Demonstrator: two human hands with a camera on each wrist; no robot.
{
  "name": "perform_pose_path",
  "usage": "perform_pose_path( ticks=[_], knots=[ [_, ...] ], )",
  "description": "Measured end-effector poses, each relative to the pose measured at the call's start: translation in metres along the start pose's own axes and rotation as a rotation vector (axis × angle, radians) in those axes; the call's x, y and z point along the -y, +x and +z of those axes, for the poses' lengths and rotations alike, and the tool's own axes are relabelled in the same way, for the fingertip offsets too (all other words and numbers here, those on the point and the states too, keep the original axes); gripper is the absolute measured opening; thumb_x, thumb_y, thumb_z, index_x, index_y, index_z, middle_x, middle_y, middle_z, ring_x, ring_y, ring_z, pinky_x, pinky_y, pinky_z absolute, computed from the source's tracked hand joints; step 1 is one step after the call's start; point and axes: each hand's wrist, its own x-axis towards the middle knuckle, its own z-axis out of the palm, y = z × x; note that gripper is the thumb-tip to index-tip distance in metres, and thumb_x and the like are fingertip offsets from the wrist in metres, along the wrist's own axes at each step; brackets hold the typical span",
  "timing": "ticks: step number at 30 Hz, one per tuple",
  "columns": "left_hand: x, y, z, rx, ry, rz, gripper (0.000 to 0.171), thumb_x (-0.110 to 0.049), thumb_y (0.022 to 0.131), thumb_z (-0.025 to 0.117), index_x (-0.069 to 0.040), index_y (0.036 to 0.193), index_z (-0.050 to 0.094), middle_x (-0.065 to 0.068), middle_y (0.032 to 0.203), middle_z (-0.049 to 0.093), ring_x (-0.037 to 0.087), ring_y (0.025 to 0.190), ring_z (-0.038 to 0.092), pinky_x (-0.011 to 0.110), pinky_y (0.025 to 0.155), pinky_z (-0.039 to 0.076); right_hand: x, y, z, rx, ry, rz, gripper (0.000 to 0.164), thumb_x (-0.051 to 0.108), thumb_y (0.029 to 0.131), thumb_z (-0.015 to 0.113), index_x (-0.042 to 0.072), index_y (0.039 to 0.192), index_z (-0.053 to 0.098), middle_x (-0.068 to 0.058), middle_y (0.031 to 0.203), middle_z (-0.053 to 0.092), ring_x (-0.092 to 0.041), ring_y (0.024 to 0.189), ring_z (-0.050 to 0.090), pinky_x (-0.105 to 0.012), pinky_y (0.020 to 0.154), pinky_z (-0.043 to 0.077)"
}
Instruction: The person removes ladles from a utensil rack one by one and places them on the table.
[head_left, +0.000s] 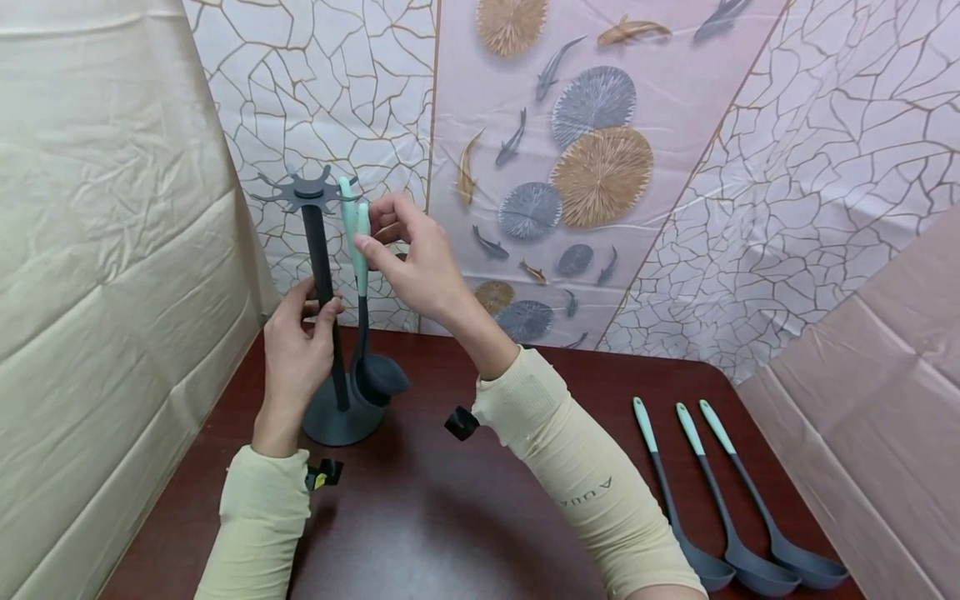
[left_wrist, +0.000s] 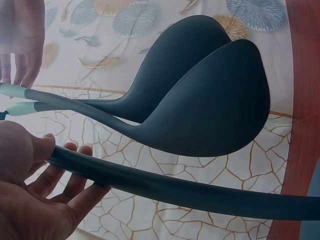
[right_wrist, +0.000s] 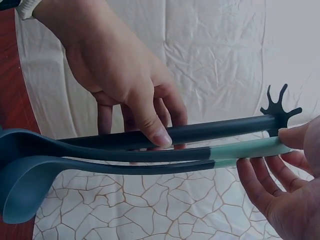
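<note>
A dark grey utensil stand with a round base and a hooked crown stands at the back left of the table. My left hand grips its post about midway up, thumb on one side and fingers round the other. My right hand pinches the mint-green handle of a ladle, its tip close to the crown's hooks. Just behind it a second ladle hangs upright at the crown. Their dark bowls overlap low beside the post; the left wrist view shows the bowl backs close up.
Three more ladles with mint-green handles lie side by side at the right of the dark red table. A patterned cloth hangs right behind the stand, and a plain cream cloth closes the left side.
</note>
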Motion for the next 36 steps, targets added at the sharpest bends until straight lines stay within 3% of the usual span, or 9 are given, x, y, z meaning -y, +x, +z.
perform_pose_path(
  ticks=[9,15,21,36],
  knots=[
    [0.000,0.001,0.000,0.005,-0.002,-0.008,0.032,-0.011,0.106,0.065,-0.005,0.138,0.066,0.012,0.115,0.073,0.023,0.099,0.073,0.011,0.076,0.050,-0.005,-0.004,0.006,0.017,0.031,0.017,0.016,0.009,0.104,0.067,0.005,0.118,0.060,-0.009,0.107,0.066,-0.018,0.091,0.071,-0.034,0.075,0.061],
    [0.000,0.001,0.000,0.003,-0.004,-0.018,0.032,-0.012,0.106,0.065,-0.004,0.138,0.066,0.013,0.115,0.072,0.024,0.100,0.073,0.011,0.077,0.051,-0.005,-0.008,0.009,0.044,0.086,0.087,0.017,0.008,0.105,0.065,0.004,0.120,0.057,-0.013,0.106,0.063,-0.022,0.089,0.071,-0.039,0.074,0.064],
    [0.000,0.002,0.000,0.003,0.003,-0.025,0.034,-0.012,0.106,0.065,-0.004,0.139,0.066,0.013,0.116,0.072,0.024,0.101,0.073,0.013,0.076,0.051,-0.005,-0.010,0.009,0.070,0.098,0.135,0.018,0.011,0.106,0.065,0.005,0.121,0.057,-0.013,0.109,0.062,-0.023,0.093,0.072,-0.034,0.073,0.064],
    [-0.001,0.002,0.001,-0.002,-0.011,-0.041,0.033,-0.015,0.107,0.065,-0.005,0.138,0.066,0.013,0.115,0.072,0.025,0.100,0.073,0.010,0.076,0.050,-0.014,-0.016,0.003,0.053,0.077,0.107,0.018,0.014,0.105,0.067,0.006,0.120,0.060,-0.009,0.107,0.062,-0.023,0.088,0.071,-0.044,0.072,0.064]
  ],
)
